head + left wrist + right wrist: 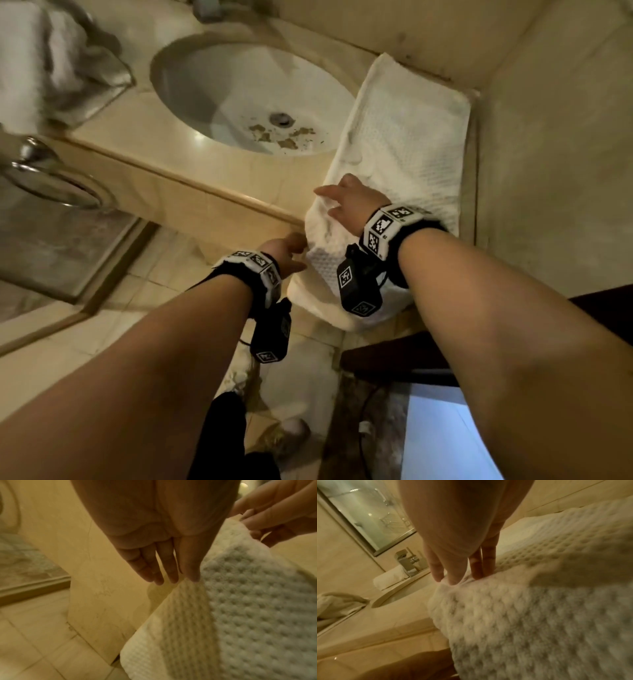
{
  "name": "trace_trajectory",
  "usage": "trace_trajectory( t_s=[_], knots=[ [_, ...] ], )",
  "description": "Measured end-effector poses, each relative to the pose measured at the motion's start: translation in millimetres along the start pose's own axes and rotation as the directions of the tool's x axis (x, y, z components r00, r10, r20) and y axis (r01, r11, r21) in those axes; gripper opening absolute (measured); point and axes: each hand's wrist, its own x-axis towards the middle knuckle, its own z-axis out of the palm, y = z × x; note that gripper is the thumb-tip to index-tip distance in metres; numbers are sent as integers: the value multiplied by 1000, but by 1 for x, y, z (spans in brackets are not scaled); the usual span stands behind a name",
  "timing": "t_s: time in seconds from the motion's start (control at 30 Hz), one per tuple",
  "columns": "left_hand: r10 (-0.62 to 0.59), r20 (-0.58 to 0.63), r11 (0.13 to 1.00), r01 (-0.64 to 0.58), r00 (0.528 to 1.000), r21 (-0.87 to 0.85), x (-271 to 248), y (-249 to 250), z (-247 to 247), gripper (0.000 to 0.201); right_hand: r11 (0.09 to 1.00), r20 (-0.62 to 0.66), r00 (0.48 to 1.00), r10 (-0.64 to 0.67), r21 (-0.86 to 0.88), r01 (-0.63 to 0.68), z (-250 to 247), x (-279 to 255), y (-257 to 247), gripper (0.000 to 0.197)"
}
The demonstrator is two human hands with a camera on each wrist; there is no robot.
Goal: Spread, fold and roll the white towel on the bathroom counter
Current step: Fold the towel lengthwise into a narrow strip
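A white waffle-weave towel (404,137) lies lengthwise on the beige counter (137,137), right of the sink. Its near end hangs over the counter's front edge. My right hand (339,202) rests on the towel at that edge, fingers straight, with the fingertips (453,579) pressing on its left border. My left hand (291,255) is lower, beside the hanging part, and its straight fingers (192,574) touch that part's left edge (185,588). Neither hand grips the towel (522,615).
The oval sink (205,85), with brown debris near its drain, sits left of the towel. Crumpled towels (51,61) are piled at the counter's far left. A wall (548,137) runs close along the towel's right side. A chrome ring (51,185) hangs below the counter's left end.
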Motion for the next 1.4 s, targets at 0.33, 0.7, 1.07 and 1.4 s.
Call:
trace_trajectory(
  t_s=[0.33, 0.7, 1.07, 1.4],
  knots=[
    [-3, -19, 998, 4, 1000, 66, 7, -12, 28, 57, 999, -87, 995, 45, -16, -47, 10, 20, 1, 20],
    [-8, 22, 845, 19, 1000, -535, 9, -19, 6, 36, 942, -34, 997, 74, 332, -59, 15, 12, 15, 81],
    [-4, -47, 809, -25, 999, -587, 7, -8, -9, 25, 978, 27, 999, 37, 203, -41, 15, 11, 12, 63],
    [82, -138, 987, -99, 987, -123, 6, -8, -22, 17, 928, -142, 984, 109, 370, -49, 27, 0, 19, 63]
  ],
)
